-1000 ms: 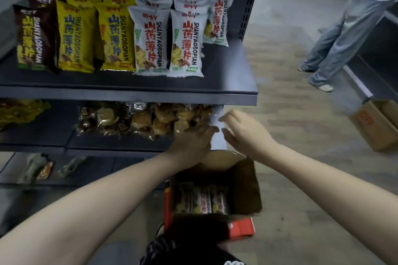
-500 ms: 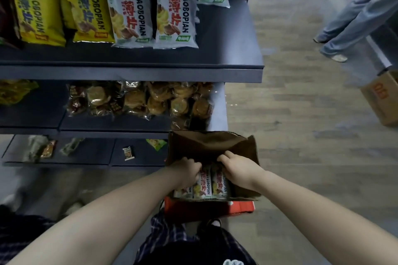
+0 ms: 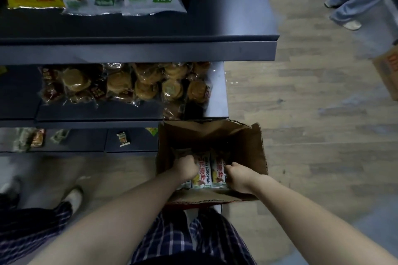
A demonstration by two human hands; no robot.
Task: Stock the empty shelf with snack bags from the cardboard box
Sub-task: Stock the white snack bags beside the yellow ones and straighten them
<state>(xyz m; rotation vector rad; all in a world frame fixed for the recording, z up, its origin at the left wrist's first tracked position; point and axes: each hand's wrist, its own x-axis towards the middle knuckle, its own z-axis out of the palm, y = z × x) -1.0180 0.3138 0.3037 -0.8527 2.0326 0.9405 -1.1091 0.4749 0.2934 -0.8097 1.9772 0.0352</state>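
Down in the cardboard box (image 3: pixel 247 148) on the floor, both hands were curled around a row of snack bags (image 3: pixel 202 175). The left hand (image 3: pixel 185 168) was closed on the left end of the row and the right hand (image 3: pixel 238 176) on the right end, so the bags were squeezed between the two grips. To do it well, the row should be pressed evenly from both sides and lifted straight up. The bags could be set beside the cookies (image 3: pixel 137 84) on the middle shelf (image 3: pixel 217 92).
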